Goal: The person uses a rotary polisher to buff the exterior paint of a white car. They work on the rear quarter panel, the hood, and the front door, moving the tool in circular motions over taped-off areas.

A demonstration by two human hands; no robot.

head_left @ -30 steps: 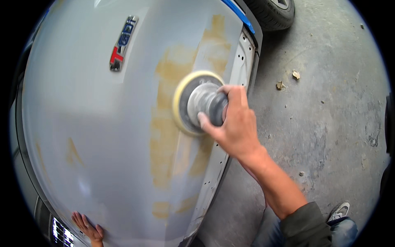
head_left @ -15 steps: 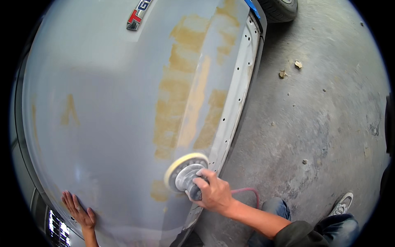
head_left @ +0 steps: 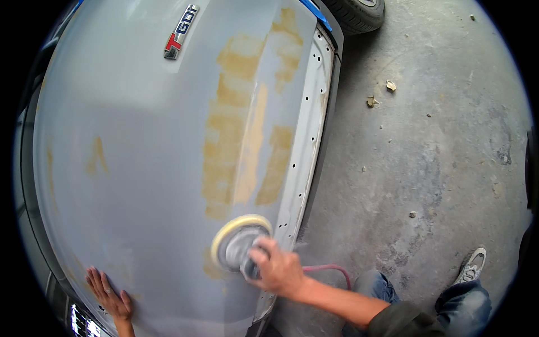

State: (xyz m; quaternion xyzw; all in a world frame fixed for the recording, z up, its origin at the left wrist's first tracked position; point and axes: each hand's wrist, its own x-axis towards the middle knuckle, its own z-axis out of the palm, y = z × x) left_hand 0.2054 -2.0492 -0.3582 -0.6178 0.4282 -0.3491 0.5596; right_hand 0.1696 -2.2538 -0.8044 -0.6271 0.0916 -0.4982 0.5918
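My right hand [head_left: 276, 268] is closed round the body of a round orbital sander [head_left: 238, 247] with a yellow-edged pad. The sander sits on a grey car panel [head_left: 151, 185], over the lower end of a band of mustard-brown patches. Hand and tool are a little smeared by motion. Flat on the same panel, at the lower left, lies my left hand [head_left: 111, 297], its fingers stretched out and the thumb apart. A strip of pale tan filler [head_left: 251, 146] runs up the panel between the brown patches [head_left: 227, 135].
A red hose [head_left: 331, 267] trails right from the sander. Along the panel's right side runs a white edge with holes [head_left: 306, 135]. A tyre [head_left: 356, 16] stands at the top. Dry leaves [head_left: 373, 101] lie on the concrete floor [head_left: 404, 146]. An emblem [head_left: 181, 32] is fixed on the panel.
The sander and my right hand have shifted slightly left and down in the picture. The whole view has shifted too, with panel and floor displaced left. My left hand stays flat on the panel.
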